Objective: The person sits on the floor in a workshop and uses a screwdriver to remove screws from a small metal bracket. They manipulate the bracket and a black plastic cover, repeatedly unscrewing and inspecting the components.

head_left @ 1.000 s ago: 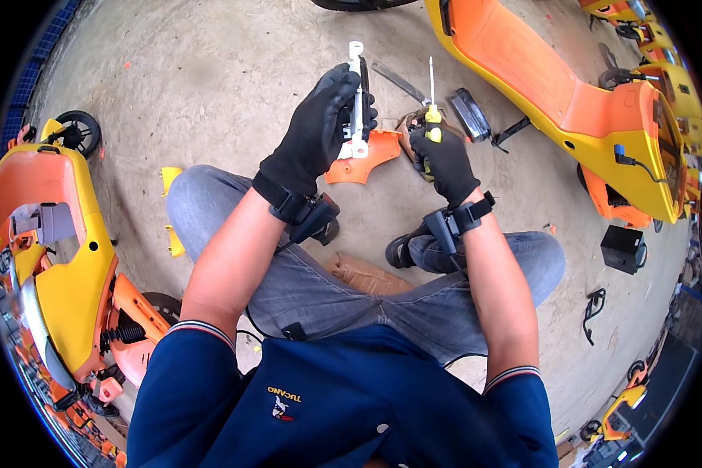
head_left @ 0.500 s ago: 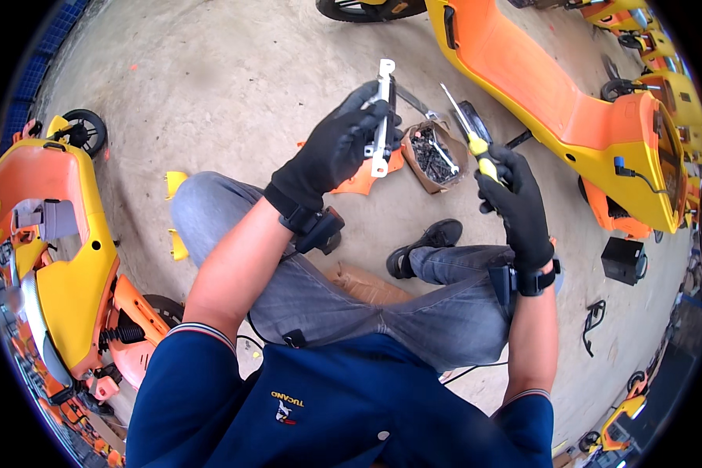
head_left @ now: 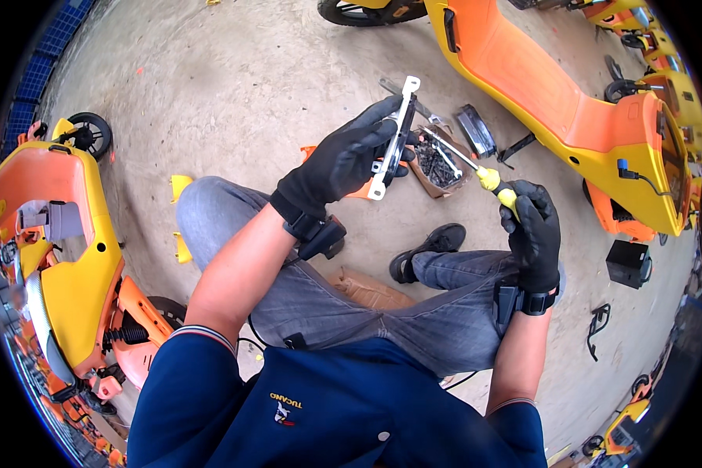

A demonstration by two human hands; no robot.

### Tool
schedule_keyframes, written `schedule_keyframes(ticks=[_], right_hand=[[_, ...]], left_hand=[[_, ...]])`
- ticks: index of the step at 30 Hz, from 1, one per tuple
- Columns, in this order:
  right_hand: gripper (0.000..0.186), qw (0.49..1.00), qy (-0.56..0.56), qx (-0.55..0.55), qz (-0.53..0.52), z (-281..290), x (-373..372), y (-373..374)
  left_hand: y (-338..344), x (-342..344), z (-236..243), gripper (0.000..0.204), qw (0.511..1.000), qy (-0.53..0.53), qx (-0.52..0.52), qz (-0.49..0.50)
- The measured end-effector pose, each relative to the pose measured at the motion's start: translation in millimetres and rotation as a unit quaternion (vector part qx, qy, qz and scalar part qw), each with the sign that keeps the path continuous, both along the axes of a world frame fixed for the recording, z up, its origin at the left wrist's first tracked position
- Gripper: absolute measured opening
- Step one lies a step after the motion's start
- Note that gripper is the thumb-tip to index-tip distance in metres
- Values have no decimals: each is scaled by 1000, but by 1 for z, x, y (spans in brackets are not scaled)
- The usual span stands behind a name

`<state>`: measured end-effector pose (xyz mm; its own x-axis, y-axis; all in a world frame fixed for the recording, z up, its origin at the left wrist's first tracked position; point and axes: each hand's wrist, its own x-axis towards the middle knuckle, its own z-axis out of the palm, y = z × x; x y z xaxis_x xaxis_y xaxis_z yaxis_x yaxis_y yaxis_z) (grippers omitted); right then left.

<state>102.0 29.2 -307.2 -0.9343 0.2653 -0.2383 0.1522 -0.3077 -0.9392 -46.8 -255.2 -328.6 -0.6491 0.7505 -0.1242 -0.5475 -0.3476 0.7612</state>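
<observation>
My gloved left hand [head_left: 349, 160] grips a long narrow bracket [head_left: 398, 144], pale metal along one side and dark along the other, with a holed tab at each end. It is held up at a slant. In my gloved right hand [head_left: 534, 234] is a screwdriver [head_left: 487, 178] with a yellow and black handle. Its shaft points up and left, and the tip ends just right of the bracket, apart from it. Below the shaft stands an open box of screws and small hardware [head_left: 438, 164], with a wrench lying on top.
A yellow and orange scooter body [head_left: 554, 101] stands at the upper right, another scooter [head_left: 70, 257] at the left. On the floor lie a silver-black part [head_left: 476, 131], an adjustable wrench [head_left: 425, 111], a black box [head_left: 629, 264], a black bent bracket [head_left: 598, 331] and yellow pieces [head_left: 181, 187].
The screwdriver has swung over to the left, its tip nearer the bracket. My right hand has moved down and slightly right. The bracket has shifted right and down and tilts more.
</observation>
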Motion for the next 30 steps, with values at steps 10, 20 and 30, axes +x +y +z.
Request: schedule_keyframes(ticks=[10,20,30], right_hand=[[28,999,-32,-3,16,5,0,-6],[26,999,-39,-12,18,4,-2,-8],[26,996,-59,-61,36,3,-3,-5]], left_hand=[[-1,5,13,61,999,18,-35,0],[2,5,11,66,999,36,-17,1],[2,5,17,73,997,57,-58,-10]])
